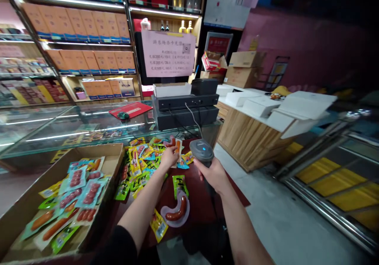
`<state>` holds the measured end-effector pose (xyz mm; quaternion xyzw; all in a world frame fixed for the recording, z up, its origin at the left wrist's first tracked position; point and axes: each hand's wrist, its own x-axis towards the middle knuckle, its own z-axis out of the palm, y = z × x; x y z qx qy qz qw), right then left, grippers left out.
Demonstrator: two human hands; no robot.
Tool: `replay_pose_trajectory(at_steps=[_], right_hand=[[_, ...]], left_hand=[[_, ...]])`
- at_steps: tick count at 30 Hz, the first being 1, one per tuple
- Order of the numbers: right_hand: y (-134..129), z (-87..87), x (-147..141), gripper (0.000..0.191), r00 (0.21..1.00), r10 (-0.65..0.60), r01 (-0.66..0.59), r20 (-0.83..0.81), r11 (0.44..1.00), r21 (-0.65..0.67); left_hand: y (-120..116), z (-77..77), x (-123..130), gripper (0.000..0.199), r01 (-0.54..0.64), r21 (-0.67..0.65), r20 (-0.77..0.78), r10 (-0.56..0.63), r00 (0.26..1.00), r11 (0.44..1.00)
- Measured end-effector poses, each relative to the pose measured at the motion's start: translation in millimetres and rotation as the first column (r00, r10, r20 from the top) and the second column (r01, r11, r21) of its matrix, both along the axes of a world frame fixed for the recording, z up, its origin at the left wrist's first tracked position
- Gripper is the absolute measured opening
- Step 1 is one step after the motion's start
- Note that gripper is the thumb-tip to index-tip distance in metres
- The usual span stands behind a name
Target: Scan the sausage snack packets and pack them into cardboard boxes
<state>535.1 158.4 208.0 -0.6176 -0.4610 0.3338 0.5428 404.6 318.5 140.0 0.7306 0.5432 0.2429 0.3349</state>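
Note:
My right hand (211,173) is wrapped round the handle of a grey barcode scanner (202,149), which shows a small blue light on its head. My left hand (169,157) is at the far side of the dark red table, its fingers closed at the edge of a flat clear pack with an orange sausage (178,146). Beside it spreads a pile of small yellow, green and blue snack packets (139,160). Nearer me lie a curved sausage in a clear pack (177,211), a green packet (180,184) and a yellow packet (158,225).
At left stands an open cardboard box (114,158) with several sausage packs. A glass counter (89,126) runs behind, bearing a red mat (132,110) and a black cash-register unit (186,115). White boxes top a wooden counter (242,138); a metal railing (319,194) is at right.

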Motion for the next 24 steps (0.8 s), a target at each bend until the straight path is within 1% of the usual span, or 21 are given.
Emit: replay_pose_trajectory(at_steps=[1,2,4,7,10,13,14,15,16,17,18,19,20,22,24], right_hand=[[-2,-1.4,3,0.031,1.0,-0.006,0.006,0.001,1.0,-0.012],[-3,-2.6,5,0.03,1.0,-0.011,0.011,0.001,1.0,-0.017],[-6,-4.7,9,0.027,1.0,-0.015,0.015,-0.007,1.0,-0.01],[-11,-7.6,10,0.025,1.0,-0.015,0.015,-0.019,1.0,0.016],[-16,-9.4,7,0.025,0.999,-0.023,0.024,-0.032,0.999,0.041],[-18,-9.6,2,0.026,0.998,-0.015,0.018,-0.066,0.999,0.04],[-18,-9.2,-1,0.027,0.997,-0.009,0.011,-0.071,1.0,0.029],[-18,-8.5,-4,0.027,0.997,-0.004,0.005,-0.071,1.0,0.015],[-17,-7.7,-8,0.027,0.998,0.005,-0.005,-0.068,1.0,0.001],[-15,-6.5,-12,0.027,0.998,0.013,-0.013,-0.063,1.0,-0.007],[-13,-5.2,-18,0.027,0.998,0.026,-0.026,-0.059,1.0,-0.008],[-11,-3.7,-24,0.027,0.997,0.047,-0.047,-0.058,0.999,0.001],[-8,-2.2,-32,0.027,0.995,0.078,-0.077,-0.058,0.997,0.015],[-1,0.4,-49,0.026,0.987,0.147,-0.145,-0.063,0.989,0.042],[6,2.1,-68,0.026,0.977,0.202,-0.199,-0.072,0.979,0.052]], left_hand=[[1,-1.9,8,0.037,0.014,0.022,-0.091,-0.012,0.996,1.0],[1,-3.4,15,0.036,0.022,0.039,-0.15,-0.016,0.989,0.999],[1,-5.0,26,0.036,0.028,0.082,-0.225,-0.009,0.974,0.996],[4,-4.6,37,0.044,0.029,0.136,-0.36,0.022,0.933,0.99],[9,-1.9,38,0.037,0.007,0.08,-0.373,0.024,0.927,0.997],[11,1.0,24,0.032,0.002,0.047,-0.334,0.014,0.942,0.999],[10,1.7,16,0.033,-0.004,0.05,-0.287,0.018,0.958,0.999],[9,2.5,7,0.036,-0.016,0.05,-0.204,0.025,0.979,0.999],[7,3.2,-3,0.038,-0.027,0.039,-0.085,0.03,0.996,0.999],[4,4.1,-15,0.041,-0.034,0.01,0.064,0.033,0.997,0.999],[0,5.1,-28,0.045,-0.028,-0.038,0.226,0.036,0.974,0.999],[-4,6.5,-41,0.047,-0.009,-0.095,0.373,0.044,0.927,0.995],[-9,8.3,-54,0.049,0.017,-0.153,0.483,0.06,0.874,0.988],[-20,12.7,-81,0.052,0.044,-0.248,0.61,0.121,0.783,0.968],[-30,17.6,-105,0.055,0.033,-0.306,0.651,0.184,0.736,0.951]])
